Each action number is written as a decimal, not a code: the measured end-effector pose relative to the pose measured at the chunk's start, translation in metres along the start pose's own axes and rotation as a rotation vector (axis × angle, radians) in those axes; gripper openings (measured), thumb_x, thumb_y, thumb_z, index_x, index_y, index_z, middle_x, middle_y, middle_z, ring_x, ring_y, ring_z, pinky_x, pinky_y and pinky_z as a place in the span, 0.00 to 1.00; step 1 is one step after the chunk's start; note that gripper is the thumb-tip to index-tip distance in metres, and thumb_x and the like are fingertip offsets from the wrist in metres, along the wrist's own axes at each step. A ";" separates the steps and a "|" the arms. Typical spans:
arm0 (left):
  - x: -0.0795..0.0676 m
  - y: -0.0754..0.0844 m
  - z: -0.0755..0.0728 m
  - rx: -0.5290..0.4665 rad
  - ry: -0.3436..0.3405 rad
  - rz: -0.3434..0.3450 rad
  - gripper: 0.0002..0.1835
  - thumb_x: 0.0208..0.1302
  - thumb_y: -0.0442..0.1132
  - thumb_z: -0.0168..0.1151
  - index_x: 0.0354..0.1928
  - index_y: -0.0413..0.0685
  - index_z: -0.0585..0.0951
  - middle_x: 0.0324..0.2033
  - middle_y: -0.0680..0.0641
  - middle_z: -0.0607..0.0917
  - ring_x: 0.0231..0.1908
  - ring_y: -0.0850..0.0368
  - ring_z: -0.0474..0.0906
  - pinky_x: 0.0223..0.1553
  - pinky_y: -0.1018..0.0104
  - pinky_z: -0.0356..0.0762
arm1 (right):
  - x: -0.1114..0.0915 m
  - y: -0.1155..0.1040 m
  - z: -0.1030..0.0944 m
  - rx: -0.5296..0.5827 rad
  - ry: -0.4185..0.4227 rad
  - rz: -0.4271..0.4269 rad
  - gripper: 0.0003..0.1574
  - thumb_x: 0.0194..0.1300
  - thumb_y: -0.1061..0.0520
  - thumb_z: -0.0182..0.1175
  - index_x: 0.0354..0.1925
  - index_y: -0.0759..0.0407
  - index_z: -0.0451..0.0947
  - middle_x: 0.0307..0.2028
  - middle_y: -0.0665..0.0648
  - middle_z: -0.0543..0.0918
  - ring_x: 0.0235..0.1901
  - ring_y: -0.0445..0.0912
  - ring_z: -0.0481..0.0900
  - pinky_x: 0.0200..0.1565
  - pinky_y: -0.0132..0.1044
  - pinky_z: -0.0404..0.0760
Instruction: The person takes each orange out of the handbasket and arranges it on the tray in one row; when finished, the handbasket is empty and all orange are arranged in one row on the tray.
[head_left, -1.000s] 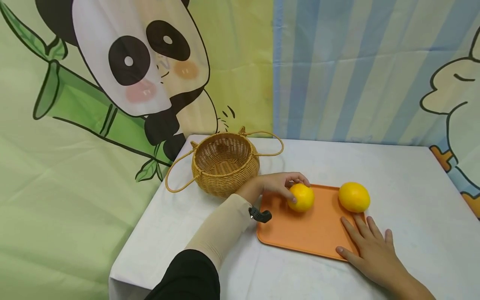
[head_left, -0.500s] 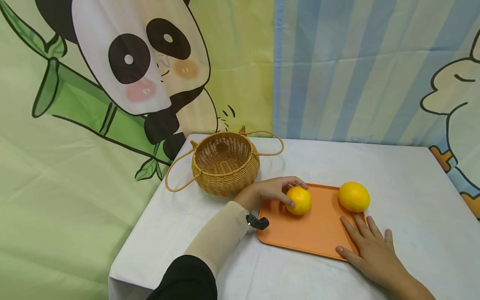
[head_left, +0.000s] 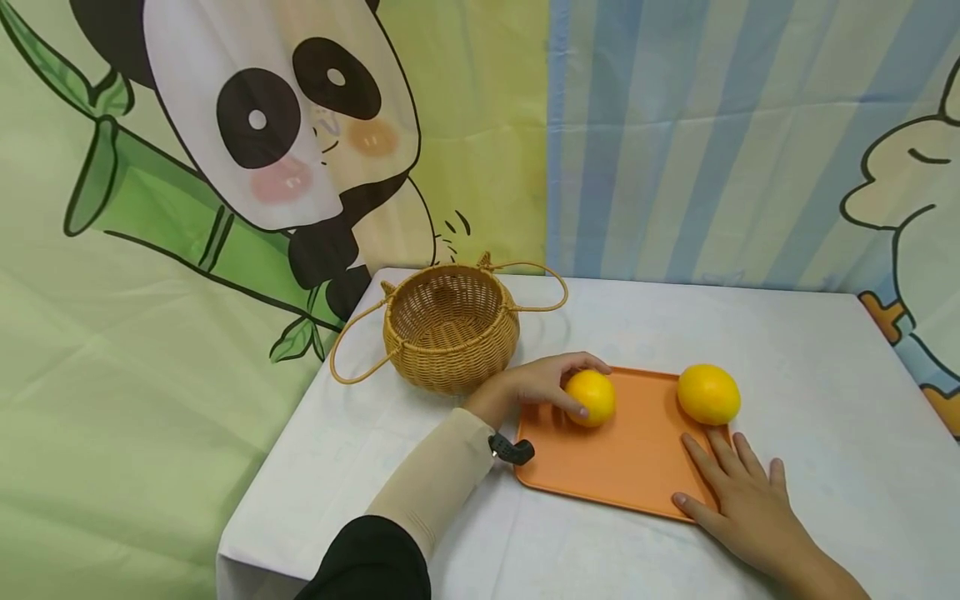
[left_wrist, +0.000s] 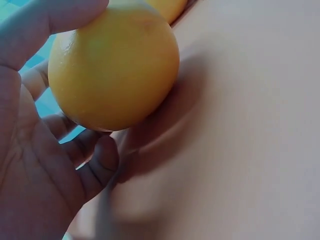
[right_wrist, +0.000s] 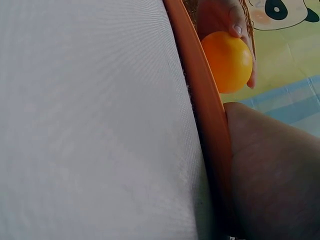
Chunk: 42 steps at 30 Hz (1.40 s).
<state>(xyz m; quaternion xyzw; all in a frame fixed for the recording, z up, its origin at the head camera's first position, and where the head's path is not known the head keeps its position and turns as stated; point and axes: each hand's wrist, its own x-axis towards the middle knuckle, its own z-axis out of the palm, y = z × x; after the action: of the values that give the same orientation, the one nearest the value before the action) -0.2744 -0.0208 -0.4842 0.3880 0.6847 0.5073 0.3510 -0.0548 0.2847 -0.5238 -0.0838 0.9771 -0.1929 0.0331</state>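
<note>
My left hand [head_left: 542,382] holds a round yellow citrus fruit [head_left: 589,398] over the left part of an orange tray [head_left: 615,467]. In the left wrist view, the thumb lies across the fruit [left_wrist: 115,70] and the fingers curl round its far side. Whether the fruit touches the tray is hard to tell. A second yellow fruit [head_left: 708,394] sits at the tray's far right corner. My right hand [head_left: 750,508] rests with spread fingers on the tray's right edge, its fingertips close to that second fruit.
Behind my left hand stands a wicker basket [head_left: 450,358], its two loop handles folded outward and nothing visible inside. A white cloth [head_left: 840,375] covers the table. Printed curtains [head_left: 675,150] hang along the table's back and left side.
My left hand and the fruit in it have shifted a little left across the tray, toward the basket side. The right hand, second fruit and tray have stayed put.
</note>
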 end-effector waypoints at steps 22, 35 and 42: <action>0.019 -0.006 0.011 0.071 0.324 0.055 0.34 0.61 0.33 0.81 0.68 0.51 0.79 0.64 0.51 0.75 0.54 0.58 0.84 0.58 0.68 0.81 | 0.000 -0.001 0.002 -0.002 0.000 0.010 0.59 0.73 0.22 0.55 0.86 0.52 0.54 0.83 0.73 0.45 0.80 0.77 0.32 0.63 0.83 0.17; 0.022 -0.010 0.012 0.145 0.360 0.076 0.32 0.60 0.38 0.82 0.66 0.56 0.80 0.63 0.54 0.73 0.54 0.59 0.82 0.57 0.69 0.81 | 0.001 0.000 0.001 -0.003 0.003 0.011 0.59 0.74 0.22 0.55 0.85 0.53 0.55 0.84 0.72 0.43 0.80 0.78 0.33 0.63 0.84 0.18; 0.021 -0.009 0.011 0.168 0.357 0.085 0.34 0.59 0.37 0.83 0.67 0.54 0.79 0.65 0.52 0.72 0.59 0.56 0.78 0.57 0.70 0.81 | 0.001 0.000 0.002 -0.005 -0.004 0.019 0.60 0.73 0.21 0.55 0.85 0.53 0.55 0.83 0.73 0.44 0.79 0.78 0.33 0.63 0.85 0.19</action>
<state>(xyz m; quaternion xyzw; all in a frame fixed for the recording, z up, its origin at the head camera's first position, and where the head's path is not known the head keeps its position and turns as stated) -0.2759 0.0006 -0.4976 0.3486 0.7589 0.5235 0.1688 -0.0554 0.2838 -0.5252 -0.0751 0.9782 -0.1901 0.0366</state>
